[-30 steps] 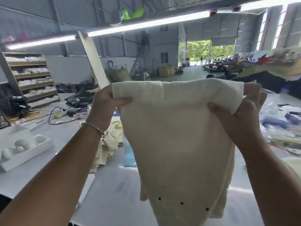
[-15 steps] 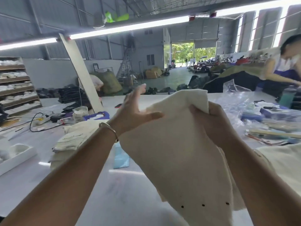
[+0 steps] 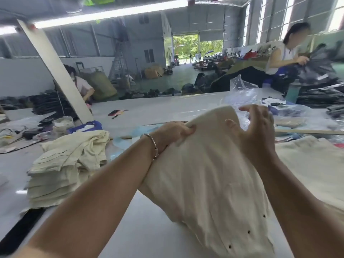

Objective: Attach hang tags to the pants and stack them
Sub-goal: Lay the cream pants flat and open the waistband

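A cream pair of pants is draped over the white table in front of me, with small dark eyelets near its lower edge. My left hand grips the upper left fold of the fabric with curled fingers. My right hand holds the upper right part, thumb pressed into the cloth and fingers spread above it. A stack of folded cream pants lies at the left. More cream fabric lies flat at the right. No hang tag is visible.
Crumpled clear plastic bags lie behind the pants. A blue tray, a jar and cables sit at the far left. A slanted white post rises from the table. Two people work at neighbouring tables; dark garments pile up at right.
The pants have come down from held up in the air toward the table. My left hand, open half a second ago, now grips the fabric again. The view has swung right.
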{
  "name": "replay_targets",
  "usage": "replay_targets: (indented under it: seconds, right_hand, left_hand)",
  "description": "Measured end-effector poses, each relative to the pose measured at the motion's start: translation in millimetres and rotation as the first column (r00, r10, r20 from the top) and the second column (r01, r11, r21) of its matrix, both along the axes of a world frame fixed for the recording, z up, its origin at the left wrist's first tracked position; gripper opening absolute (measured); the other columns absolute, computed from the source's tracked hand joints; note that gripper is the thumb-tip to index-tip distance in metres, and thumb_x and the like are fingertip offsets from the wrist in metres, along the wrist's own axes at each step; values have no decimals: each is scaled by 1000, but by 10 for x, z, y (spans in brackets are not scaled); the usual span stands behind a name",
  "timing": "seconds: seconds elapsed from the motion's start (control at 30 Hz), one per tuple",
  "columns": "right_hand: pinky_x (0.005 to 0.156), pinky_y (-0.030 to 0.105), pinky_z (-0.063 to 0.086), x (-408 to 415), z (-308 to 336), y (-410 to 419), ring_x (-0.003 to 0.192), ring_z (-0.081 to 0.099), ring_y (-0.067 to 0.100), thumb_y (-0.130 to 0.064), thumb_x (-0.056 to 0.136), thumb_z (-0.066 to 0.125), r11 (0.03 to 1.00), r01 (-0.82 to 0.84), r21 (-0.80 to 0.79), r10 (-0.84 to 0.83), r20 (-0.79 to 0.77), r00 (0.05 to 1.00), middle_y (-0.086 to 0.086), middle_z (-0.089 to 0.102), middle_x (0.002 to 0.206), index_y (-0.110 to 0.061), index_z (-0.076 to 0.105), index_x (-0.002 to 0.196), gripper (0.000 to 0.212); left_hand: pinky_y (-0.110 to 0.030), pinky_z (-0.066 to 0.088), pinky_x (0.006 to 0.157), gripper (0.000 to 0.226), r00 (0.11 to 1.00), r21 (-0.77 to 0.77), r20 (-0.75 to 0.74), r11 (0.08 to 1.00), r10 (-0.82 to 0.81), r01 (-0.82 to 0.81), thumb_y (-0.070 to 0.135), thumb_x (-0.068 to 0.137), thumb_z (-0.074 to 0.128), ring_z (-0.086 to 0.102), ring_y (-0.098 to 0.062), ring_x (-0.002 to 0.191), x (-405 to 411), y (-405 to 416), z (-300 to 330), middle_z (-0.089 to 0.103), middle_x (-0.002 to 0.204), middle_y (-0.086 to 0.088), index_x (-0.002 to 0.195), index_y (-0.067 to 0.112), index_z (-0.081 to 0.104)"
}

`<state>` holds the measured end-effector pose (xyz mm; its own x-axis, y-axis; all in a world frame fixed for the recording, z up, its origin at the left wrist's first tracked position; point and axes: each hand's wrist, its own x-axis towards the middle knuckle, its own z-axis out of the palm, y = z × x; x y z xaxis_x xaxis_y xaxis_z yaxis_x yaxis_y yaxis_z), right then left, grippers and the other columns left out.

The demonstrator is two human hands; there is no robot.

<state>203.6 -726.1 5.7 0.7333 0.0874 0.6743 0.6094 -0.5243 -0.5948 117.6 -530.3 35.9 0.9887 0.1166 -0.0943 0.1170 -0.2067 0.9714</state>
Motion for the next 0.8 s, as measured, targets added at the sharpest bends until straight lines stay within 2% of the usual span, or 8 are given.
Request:
replay_targets:
  seconds: [0.13,0.27,0.4,0.57,0.63,0.7,0.73,0.8]
  right_hand:
    - [109,38,28,-141,-311,-78,129,41,29,-30,96,55,997,-45,59,51,-112,992,12,52,135,-7,53,130,41]
    - [114,41,25,-209,-266,-218,133,40,23,-30,103,33,959,-83,272,112,-94,989,9,51,140,-8,50,137,44]
    - [115,35,24,-220,-113,-254,135,37,16,-40,96,28,966,-40,255,49,-28,998,2,48,144,-16,47,141,54]
    - [115,43,24,-181,-455,136,139,35,20,-53,94,26,999,-40,-9,40,35,999,3,45,148,-21,45,143,61]
    - [116,44,21,-182,-857,384,141,32,20,-58,92,24,979,-51,-196,44,-43,998,3,43,150,-22,43,144,66]
    - [119,42,13,-231,-1425,635,146,22,19,-60,95,23,858,-134,-496,25,-221,975,1,32,156,-28,33,149,62]
    - [120,42,10,-283,-1785,727,148,14,19,-59,98,22,757,-219,-615,-3,-339,941,-2,22,160,-33,25,151,60]
    - [119,45,-5,-480,-2476,848,150,-2,20,-59,98,19,566,-403,-720,-58,-522,851,-6,3,163,-38,11,153,59]
  left_hand:
    - [-35,57,79,24,999,-300,17,953,36,-29,23,96,56,67,-22,73,163,-295,65,69,87,-12,102,2,67]
    - [-36,59,81,34,989,-485,143,869,-32,98,31,99,52,70,-22,79,222,-503,258,72,92,-11,112,3,64]
    - [-48,44,106,53,953,-620,302,765,29,173,42,100,44,56,-33,119,197,-178,257,57,133,-18,138,5,51]
    - [-34,56,81,51,935,-701,272,713,229,29,52,99,43,67,-23,107,-115,707,-494,71,111,-8,121,13,67]
    - [-28,53,80,46,917,-497,118,822,382,-278,52,96,49,61,-24,117,-280,1118,-984,70,116,-4,120,18,68]
    - [-29,47,80,49,859,89,-118,867,499,-491,49,98,46,56,-28,123,-460,1503,-1561,63,129,-10,128,13,61]
    - [-30,44,84,52,813,352,-251,832,525,-428,48,99,45,54,-29,124,-573,1664,-1908,59,134,-14,131,9,57]
    - [-28,42,88,53,736,580,-425,783,527,-226,46,97,51,56,-29,121,-846,1830,-2531,57,135,-15,130,5,56]
